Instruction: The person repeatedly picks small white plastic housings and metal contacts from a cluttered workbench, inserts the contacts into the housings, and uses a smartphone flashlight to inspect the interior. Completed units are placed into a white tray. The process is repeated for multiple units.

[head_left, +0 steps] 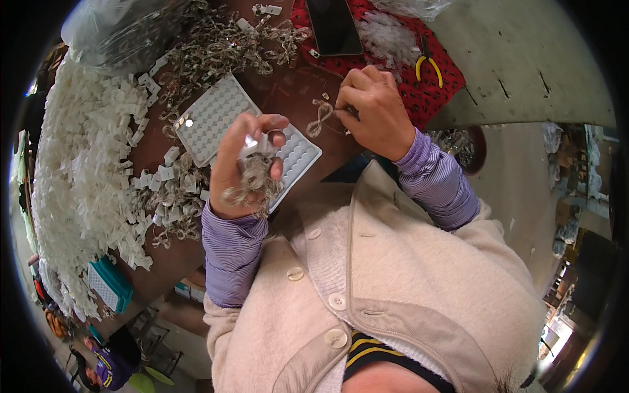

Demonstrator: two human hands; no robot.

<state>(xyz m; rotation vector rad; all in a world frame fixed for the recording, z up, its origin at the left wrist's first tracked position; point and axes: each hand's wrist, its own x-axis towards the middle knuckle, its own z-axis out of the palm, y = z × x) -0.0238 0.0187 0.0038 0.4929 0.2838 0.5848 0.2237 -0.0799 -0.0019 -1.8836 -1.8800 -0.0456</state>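
Observation:
My left hand (229, 164) is closed around a bundle of thin, clear-brown looped cords (254, 180) with small white plastic pieces among them. Under and beside it lie two pale dimpled trays, one with rows of small cups (219, 111) and another partly covered by my fingers (303, 157). Over the brown table, my right hand (380, 111) has its fingers pinched together. Whatever lies between those fingertips is hidden. A single looped cord (320, 119) is right beside them; I cannot tell whether it is attached to the grip.
A large heap of white tagged pieces (85, 164) covers the left side. Tangled looped cords (223, 49) lie at the back. On a red patterned cloth (452, 82) are a dark phone (334, 26), yellow-handled pliers (429, 71) and clear plastic bits (390, 39). A teal box (111, 285) stands at lower left.

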